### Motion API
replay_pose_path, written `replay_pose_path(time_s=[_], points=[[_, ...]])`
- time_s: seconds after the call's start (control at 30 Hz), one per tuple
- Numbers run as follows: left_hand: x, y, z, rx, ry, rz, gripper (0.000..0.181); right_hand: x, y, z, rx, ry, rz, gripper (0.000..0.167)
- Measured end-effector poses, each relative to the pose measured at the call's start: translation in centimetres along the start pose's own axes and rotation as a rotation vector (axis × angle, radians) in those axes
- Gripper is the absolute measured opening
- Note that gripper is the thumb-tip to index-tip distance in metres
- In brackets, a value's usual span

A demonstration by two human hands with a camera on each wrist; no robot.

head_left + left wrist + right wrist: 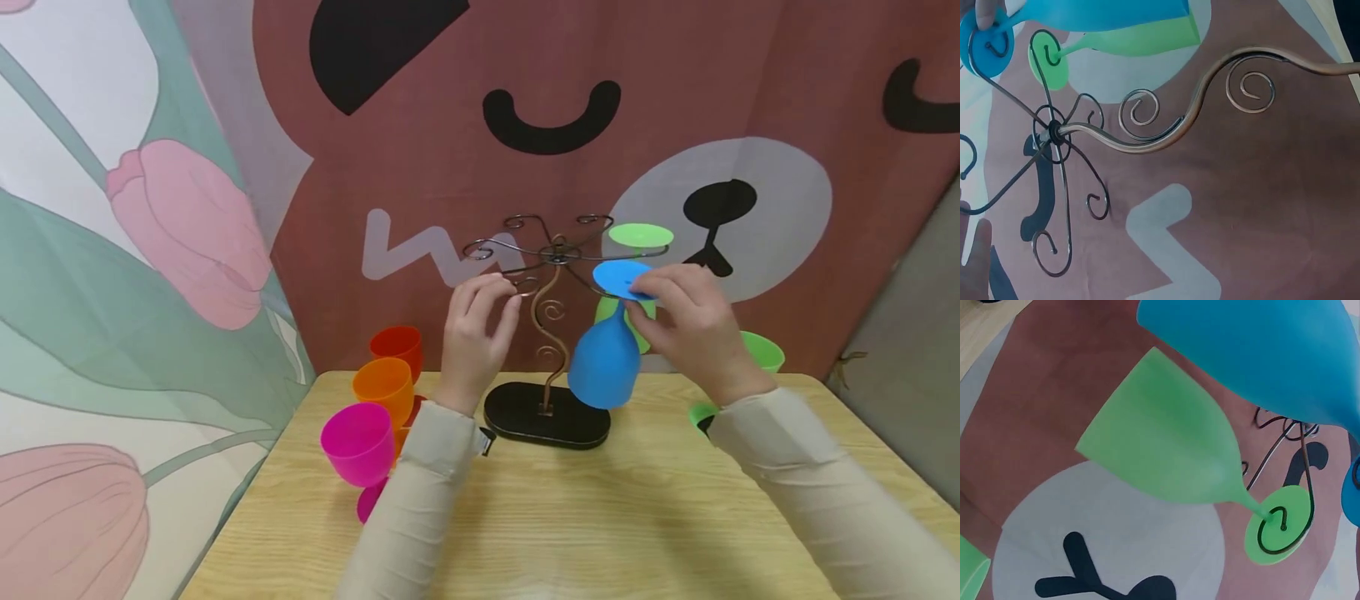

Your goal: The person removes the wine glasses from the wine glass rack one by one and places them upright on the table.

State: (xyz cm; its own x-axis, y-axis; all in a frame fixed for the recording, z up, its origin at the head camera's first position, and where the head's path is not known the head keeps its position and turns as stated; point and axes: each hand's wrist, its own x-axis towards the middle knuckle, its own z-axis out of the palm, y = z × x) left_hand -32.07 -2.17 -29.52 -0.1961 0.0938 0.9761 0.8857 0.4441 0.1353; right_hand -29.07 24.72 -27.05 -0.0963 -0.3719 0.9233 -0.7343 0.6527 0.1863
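A blue plastic goblet (pixel 605 362) hangs upside down at the front right of a metal stemware rack (pixel 557 255). My right hand (pixel 693 321) pinches the rim of its round foot, fingers above and thumb below. One curled wire hook (pixel 997 47) lies against that foot around the stem. My left hand (pixel 480 333) holds the end of the front-left wire arm between thumb and fingers; the exact contact is partly hidden. Behind the blue one, a green goblet (pixel 1172 437) hangs upside down, its foot resting on another hook.
Red (pixel 396 346), orange (pixel 383 385) and magenta (pixel 358 444) goblets stand upright on the left of the wooden table (pixel 570 525). Another green goblet (pixel 762 351) stands at the right, partly behind my right arm. The rack's black base (pixel 525 417) sits near the back edge, before a patterned curtain.
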Motion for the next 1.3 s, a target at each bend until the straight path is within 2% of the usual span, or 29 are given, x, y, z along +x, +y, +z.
replay_pose_path(time_s=[0.2, 0.3, 0.57, 0.8, 1.0, 1.13, 1.3], points=[[0.2, -0.7, -0.3, -0.062, 0.033, -0.135, 0.017, 0.7, -0.9, 0.7, 0.026, 0.012, -0.040, 0.038], [0.2, -0.8, -0.6, -0.066, 0.045, -0.190, 0.017, 1.0, -1.3, 1.0, 0.035, 0.010, -0.062, 0.037], [0.0, -0.7, -0.8, -0.105, 0.058, -0.296, 0.014, 1.4, -2.6, 1.4, 0.059, 0.014, -0.080, 0.035], [0.3, 0.0, -0.7, -0.130, 0.071, -0.370, 0.018, 1.8, -3.5, 1.0, 0.066, 0.008, -0.063, 0.028], [0.1, 0.5, -0.5, -0.176, 0.075, -0.445, 0.018, 1.6, -4.6, 1.0, 0.086, 0.029, -0.037, 0.030], [0.5, 0.6, -0.4, -0.210, 0.094, -0.464, 0.020, 1.7, -4.9, 1.0, 0.090, 0.037, -0.022, 0.023], [1.0, 0.3, -0.5, -0.189, 0.088, -0.476, 0.021, 1.8, -4.9, 1.3, 0.095, 0.079, 0.000, 0.015]])
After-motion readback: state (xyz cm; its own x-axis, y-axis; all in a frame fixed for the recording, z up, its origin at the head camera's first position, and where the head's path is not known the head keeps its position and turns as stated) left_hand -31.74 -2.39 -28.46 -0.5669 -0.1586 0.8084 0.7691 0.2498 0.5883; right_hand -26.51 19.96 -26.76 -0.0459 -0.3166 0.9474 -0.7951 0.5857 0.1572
